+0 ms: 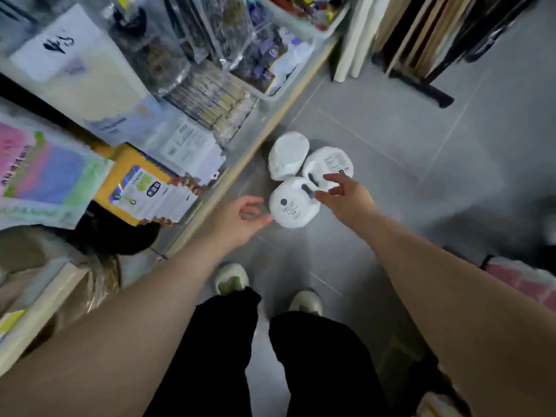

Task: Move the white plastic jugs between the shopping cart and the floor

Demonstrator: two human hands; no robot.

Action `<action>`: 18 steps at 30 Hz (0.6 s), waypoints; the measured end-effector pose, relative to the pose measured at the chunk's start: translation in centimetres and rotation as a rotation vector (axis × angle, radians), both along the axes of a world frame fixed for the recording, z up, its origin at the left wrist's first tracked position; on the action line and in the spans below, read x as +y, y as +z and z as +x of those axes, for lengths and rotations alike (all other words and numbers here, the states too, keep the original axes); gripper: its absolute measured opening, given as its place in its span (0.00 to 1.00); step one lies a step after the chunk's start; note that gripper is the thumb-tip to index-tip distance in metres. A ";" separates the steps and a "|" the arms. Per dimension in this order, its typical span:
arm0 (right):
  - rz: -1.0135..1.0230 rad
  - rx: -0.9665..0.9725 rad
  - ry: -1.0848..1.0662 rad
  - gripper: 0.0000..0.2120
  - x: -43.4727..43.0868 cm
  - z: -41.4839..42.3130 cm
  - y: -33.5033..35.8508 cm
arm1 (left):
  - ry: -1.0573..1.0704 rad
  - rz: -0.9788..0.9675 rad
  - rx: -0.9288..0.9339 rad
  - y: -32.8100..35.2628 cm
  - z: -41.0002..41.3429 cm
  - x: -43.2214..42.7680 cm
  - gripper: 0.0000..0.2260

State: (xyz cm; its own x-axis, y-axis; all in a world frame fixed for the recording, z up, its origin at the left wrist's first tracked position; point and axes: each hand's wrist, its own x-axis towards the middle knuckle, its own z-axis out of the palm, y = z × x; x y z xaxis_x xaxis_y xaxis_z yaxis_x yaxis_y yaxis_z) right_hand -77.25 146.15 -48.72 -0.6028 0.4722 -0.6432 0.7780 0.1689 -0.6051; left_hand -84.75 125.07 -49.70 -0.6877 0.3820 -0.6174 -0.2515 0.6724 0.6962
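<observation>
Head view, nearest: two bare forearms reach from the bottom corners down toward the floor, with black trousers (pixel 316 356) and pale shoes (pixel 231 279) between them.
Left hand (pixel 240 218): open and empty, fingers loosely spread. The fingertips are just beside the left flank of the nearest jug; motion blur hides whether they touch it.
Right hand (pixel 346 197): also open and empty, fingers fanned. It hovers where the nearest jug meets the right rear jug, close to their dark handle slots.
Nearest jug (pixel 293 206): white plastic, on the grey tile floor (pixel 391 130), lying between the two hands and not gripped.
Right rear jug (pixel 329 164): touches the nearest jug; the right hand partly covers it.
Left rear jug (pixel 287 159): touches both others, farthest from either hand.
Why so placed: the three sit in a tight cluster at the foot of the shelf (pixel 255 152), probably to keep the aisle free.
Why so held: one hand on each side suggests a two-handed hold on the nearest jug, either about to close or just released. The picture does not show which.
Shelf goods: blurred packets and a yellow package (pixel 135 176) on the left.
Shopping cart: not visible.
</observation>
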 end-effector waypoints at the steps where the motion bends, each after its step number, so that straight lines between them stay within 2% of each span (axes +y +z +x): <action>1: -0.020 -0.010 0.003 0.23 0.6 -0.9 -2.6 | 0.009 -0.012 -0.013 -2.7 -0.5 0.7 0.19; 6: -0.016 -0.044 0.064 0.24 3.1 -4.4 -17.1 | 0.014 -0.037 -0.080 -17.1 -3.0 3.9 0.23; 11: 0.046 -0.090 0.236 0.30 4.4 -7.7 -30.2 | 0.017 -0.055 -0.090 -30.1 -4.6 6.1 0.34; 15: 0.102 -0.104 0.379 0.33 4.9 -9.1 -36.6 | 0.068 -0.056 -0.146 -37.5 -5.4 7.1 0.47; 18: 0.137 -0.071 0.403 0.36 5.1 -9.2 -39.0 | 0.128 0.023 -0.247 -40.9 -5.0 7.8 0.50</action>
State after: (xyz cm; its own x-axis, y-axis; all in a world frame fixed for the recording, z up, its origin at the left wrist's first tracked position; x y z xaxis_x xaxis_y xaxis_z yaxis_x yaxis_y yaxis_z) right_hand -86.49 151.24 -87.73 -0.7134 0.2921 -0.6370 0.6720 0.5432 -0.5034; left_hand -89.73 132.88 -90.62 -0.5613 0.3174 -0.7643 -0.4973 0.6088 0.6181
